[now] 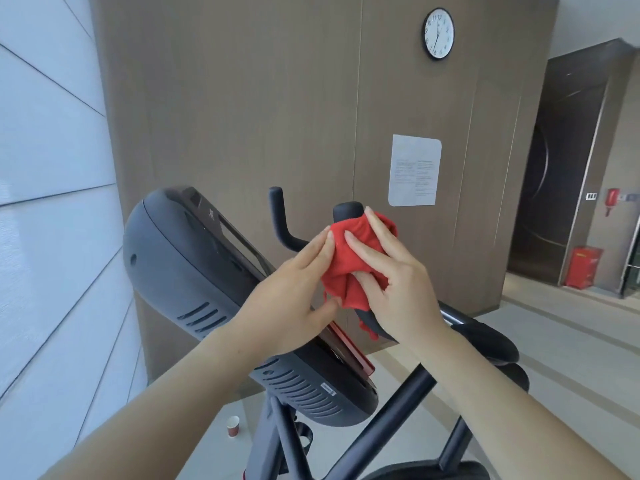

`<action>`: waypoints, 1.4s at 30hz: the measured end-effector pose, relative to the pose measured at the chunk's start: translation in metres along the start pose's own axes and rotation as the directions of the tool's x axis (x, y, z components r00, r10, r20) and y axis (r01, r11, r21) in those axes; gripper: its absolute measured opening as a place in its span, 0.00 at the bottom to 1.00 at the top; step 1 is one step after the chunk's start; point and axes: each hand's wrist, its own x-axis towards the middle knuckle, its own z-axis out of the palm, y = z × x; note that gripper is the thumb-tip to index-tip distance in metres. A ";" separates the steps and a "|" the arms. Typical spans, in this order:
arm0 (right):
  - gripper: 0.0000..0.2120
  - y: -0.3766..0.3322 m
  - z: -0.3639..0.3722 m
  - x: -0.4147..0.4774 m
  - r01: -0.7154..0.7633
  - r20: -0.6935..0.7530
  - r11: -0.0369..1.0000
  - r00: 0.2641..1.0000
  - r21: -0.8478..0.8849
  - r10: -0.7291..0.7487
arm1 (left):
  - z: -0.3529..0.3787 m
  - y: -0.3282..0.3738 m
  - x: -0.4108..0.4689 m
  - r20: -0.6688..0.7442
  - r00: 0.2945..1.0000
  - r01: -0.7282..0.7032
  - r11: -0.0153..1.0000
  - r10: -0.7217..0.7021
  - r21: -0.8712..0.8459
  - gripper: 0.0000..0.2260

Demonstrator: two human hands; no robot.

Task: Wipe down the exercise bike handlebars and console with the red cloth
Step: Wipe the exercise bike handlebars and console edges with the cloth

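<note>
Red cloth (339, 271) in folds round smooth black handlebar (348, 209)

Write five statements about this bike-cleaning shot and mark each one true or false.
1. The left hand and the right hand both hold the red cloth. True.
2. The red cloth is pressed flat on the console screen. False: it is bunched around a handlebar grip, to the right of the console.
3. A round clock hangs on the brown wall panel. True.
4. The paper cup stands on top of the console. False: it stands on the floor, below the console.
5. A sheet of paper is stuck on the brown wall panel. True.
</note>
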 end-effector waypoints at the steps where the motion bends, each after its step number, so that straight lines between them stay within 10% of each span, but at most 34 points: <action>1: 0.21 0.001 0.001 -0.002 -0.001 -0.005 1.000 1.000 0.011 0.001 | -0.001 0.000 0.000 0.004 1.000 0.000 1.000 0.000 -0.012 0.36; 21: 0.18 0.050 -0.010 -0.020 0.087 0.062 0.942 0.992 0.325 -0.113 | 0.027 0.039 -0.020 -0.021 0.980 0.200 0.978 -0.199 0.052 0.34; 34: 0.12 0.109 -0.027 0.036 -0.492 0.480 0.317 0.869 0.811 0.121 | 0.030 0.115 0.007 -0.328 0.818 0.558 0.791 -0.472 0.251 0.29; 42: 0.18 0.095 -0.014 0.064 -0.340 0.436 0.438 0.889 0.833 -0.141 | 0.032 0.121 0.034 -0.354 0.773 0.624 0.732 -0.526 0.275 0.32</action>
